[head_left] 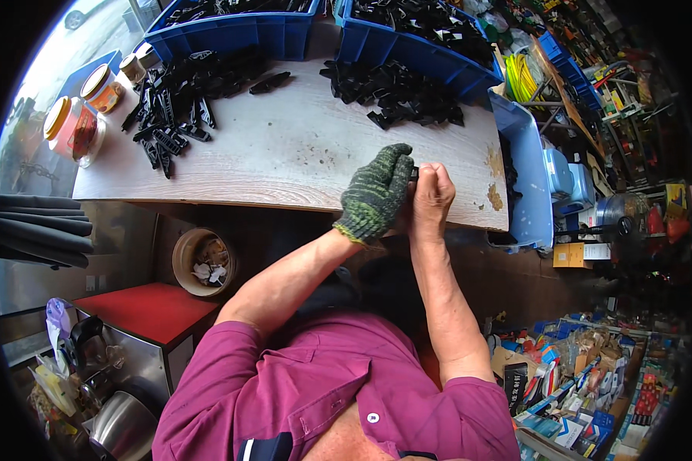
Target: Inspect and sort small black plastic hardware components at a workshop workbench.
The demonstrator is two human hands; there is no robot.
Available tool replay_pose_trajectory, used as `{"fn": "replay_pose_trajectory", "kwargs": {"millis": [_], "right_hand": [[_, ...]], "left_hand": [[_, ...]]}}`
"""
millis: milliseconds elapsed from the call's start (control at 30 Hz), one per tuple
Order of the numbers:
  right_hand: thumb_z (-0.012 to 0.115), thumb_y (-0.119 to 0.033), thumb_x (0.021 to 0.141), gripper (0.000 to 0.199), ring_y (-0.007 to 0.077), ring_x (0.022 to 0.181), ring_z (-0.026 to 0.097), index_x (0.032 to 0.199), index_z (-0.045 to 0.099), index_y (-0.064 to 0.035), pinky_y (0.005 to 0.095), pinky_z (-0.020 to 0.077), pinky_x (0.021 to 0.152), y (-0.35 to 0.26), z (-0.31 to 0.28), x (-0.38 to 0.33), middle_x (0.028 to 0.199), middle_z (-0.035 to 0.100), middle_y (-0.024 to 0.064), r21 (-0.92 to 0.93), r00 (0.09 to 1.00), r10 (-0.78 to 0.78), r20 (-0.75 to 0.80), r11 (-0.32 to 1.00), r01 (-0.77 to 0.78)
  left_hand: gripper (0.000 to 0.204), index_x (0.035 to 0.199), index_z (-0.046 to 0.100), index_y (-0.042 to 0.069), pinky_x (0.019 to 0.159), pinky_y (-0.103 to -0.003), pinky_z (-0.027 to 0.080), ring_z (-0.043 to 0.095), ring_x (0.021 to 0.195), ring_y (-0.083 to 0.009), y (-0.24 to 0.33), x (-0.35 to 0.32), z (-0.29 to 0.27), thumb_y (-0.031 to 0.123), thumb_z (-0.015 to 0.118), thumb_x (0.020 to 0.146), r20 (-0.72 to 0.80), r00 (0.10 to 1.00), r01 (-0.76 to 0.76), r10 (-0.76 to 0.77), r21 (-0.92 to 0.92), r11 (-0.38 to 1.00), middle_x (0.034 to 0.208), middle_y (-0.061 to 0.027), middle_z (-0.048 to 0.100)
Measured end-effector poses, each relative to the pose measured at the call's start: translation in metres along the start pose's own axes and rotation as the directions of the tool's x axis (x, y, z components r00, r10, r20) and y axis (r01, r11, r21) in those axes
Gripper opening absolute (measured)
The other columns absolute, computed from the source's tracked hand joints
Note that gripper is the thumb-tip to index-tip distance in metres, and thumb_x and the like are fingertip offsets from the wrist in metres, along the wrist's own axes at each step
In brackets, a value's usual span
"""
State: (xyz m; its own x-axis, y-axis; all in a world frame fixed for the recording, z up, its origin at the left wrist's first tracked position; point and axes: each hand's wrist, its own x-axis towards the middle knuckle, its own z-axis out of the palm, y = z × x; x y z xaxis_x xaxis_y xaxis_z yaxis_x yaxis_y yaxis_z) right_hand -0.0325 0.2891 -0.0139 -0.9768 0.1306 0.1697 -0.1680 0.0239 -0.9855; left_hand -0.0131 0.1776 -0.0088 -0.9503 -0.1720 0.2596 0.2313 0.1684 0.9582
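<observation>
Pale table [261,146] at upper frame keeps black piles [396,91] likely within reach; right of centre, fingers closed, left hand [377,194] and right hand [432,194] clamp a black part [414,174], seemingly to steady it.

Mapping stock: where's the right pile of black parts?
Head view: that pile lies at the table's far right, beyond the right hand, in front of the right dark blue bin.

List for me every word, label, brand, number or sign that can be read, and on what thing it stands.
I do not quote printed words; I only say where they show.
Black packet: white characters.
White box: small print, blurred.
Jar: label too small to read.
Box label: too small to read.
Black parts: no print to make out.
</observation>
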Motion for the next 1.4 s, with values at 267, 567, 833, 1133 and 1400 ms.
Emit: {"fn": "replay_pose_trajectory", "kwargs": {"millis": [267, 567, 833, 1133, 1400], "right_hand": [[0.054, -0.022, 0.097, 0.029, 0.0075, 0.055, 0.036, 0.07, 0.048, -0.0125, 0.0273, 0.0313, 0.049, -0.009, -0.003, 0.002, 0.066, 0.038, -0.0058, 0.156, 0.996, 0.083, -0.034, 0.985, -0.077], [0.064, -0.033, 0.087, 0.035, 0.0221, 0.043, 0.046, 0.089, 0.045, -0.0031, 0.0602, 0.0598, 0.065, -0.034, -0.09, 0.074, 0.052, 0.037, 0.005, 0.285, 0.857, 0.297, -0.422, 0.94, -0.185], [0.074, -0.027, 0.085, 0.028, 0.0164, 0.038, 0.046, 0.095, 0.058, -0.0057, 0.0447, 0.0599, 0.056, -0.015, -0.075, 0.061, 0.046, 0.036, 0.0001, 0.209, 0.868, 0.36, -0.341, 0.93, -0.303], [0.074, -0.023, 0.088, 0.028, 0.0093, 0.038, 0.044, 0.105, 0.064, -0.0021, 0.0359, 0.0569, 0.051, -0.015, -0.013, 0.047, 0.048, 0.042, -0.0042, -0.037, 0.937, 0.342, 0.067, 0.94, -0.34], [0.079, -0.033, 0.084, 0.037, 0.0112, 0.037, 0.044, 0.094, 0.065, -0.0002, 0.0331, 0.0512, 0.039, -0.023, 0.027, 0.062, 0.059, 0.054, 0.0019, -0.283, 0.904, 0.425, 0.055, 0.874, -0.394]], "left_hand": [[0.027, 0.122, 0.064, 0.007, 0.073, -0.039, 0.052, 0.068, 0.08, -0.0276, -0.005, 0.013, -0.022, 0.022, 0.057, 0.1, 0.121, 0.991, -0.054, 0.056, -0.021, 0.998, 0.096, -0.016, 0.07], [0.013, 0.093, 0.07, 0.013, 0.076, -0.05, 0.052, 0.064, 0.087, -0.0376, -0.035, 0.095, -0.052, 0.02, 0.062, 0.085, 0.242, 0.89, -0.424, 0.385, 0.75, 0.508, 0.096, -0.0172, 0.067], [0.018, 0.101, 0.067, 0.011, 0.075, -0.051, 0.052, 0.063, 0.088, -0.0381, -0.037, 0.082, -0.051, 0.016, 0.058, 0.087, 0.293, 0.871, -0.474, 0.395, 0.712, 0.518, 0.093, -0.0173, 0.066], [0.02, 0.104, 0.068, 0.011, 0.079, -0.048, 0.052, 0.064, 0.091, -0.0356, -0.028, 0.072, -0.054, 0.016, 0.062, 0.086, 0.232, 0.908, -0.406, 0.35, 0.694, 0.594, 0.096, -0.0153, 0.068], [0.028, 0.113, 0.067, 0.009, 0.085, -0.045, 0.053, 0.067, 0.097, -0.0356, -0.032, 0.075, -0.067, 0.009, 0.062, 0.086, -0.03, 0.968, -0.206, 0.251, 0.483, 0.851, 0.102, -0.0147, 0.071]]}}
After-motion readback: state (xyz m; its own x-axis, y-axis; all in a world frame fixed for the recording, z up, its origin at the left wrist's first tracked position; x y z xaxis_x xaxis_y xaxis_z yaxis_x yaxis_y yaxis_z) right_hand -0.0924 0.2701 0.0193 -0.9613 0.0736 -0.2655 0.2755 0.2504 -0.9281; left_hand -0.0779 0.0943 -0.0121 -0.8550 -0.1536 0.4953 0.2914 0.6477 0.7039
